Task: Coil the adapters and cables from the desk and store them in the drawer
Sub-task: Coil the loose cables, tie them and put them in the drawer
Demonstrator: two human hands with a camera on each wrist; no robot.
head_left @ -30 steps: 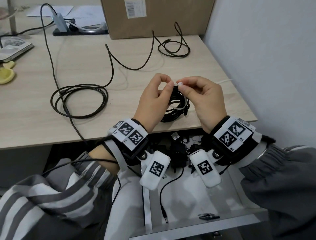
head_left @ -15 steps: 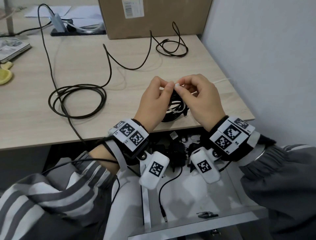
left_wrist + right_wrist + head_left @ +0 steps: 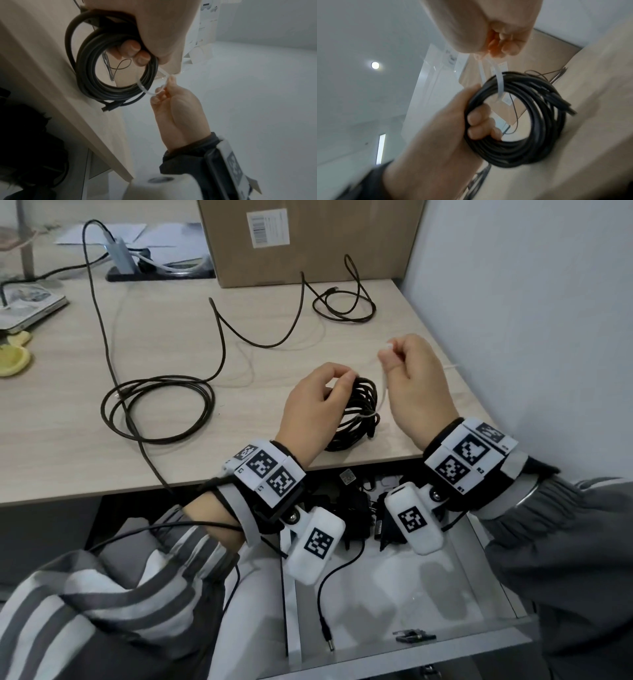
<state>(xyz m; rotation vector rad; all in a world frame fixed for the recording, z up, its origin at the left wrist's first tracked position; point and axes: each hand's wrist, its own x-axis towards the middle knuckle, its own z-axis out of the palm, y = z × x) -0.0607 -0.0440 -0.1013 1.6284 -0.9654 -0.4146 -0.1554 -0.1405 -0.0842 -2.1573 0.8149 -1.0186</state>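
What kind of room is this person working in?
Probably an office or workroom: a pale wooden desk against a white wall, a cardboard box with a shipping label, loose black cables, papers, and an open drawer holding adapters.

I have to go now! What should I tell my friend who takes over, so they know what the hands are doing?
Left hand grips the coiled black cable above the desk edge. Right hand pinches the white plastic zip tie looped round it.
Done: this coil wound; black adapters in the open white drawer.
Left: tighten the tie, store the coil, then coil the loose black cables on the wooden desk.
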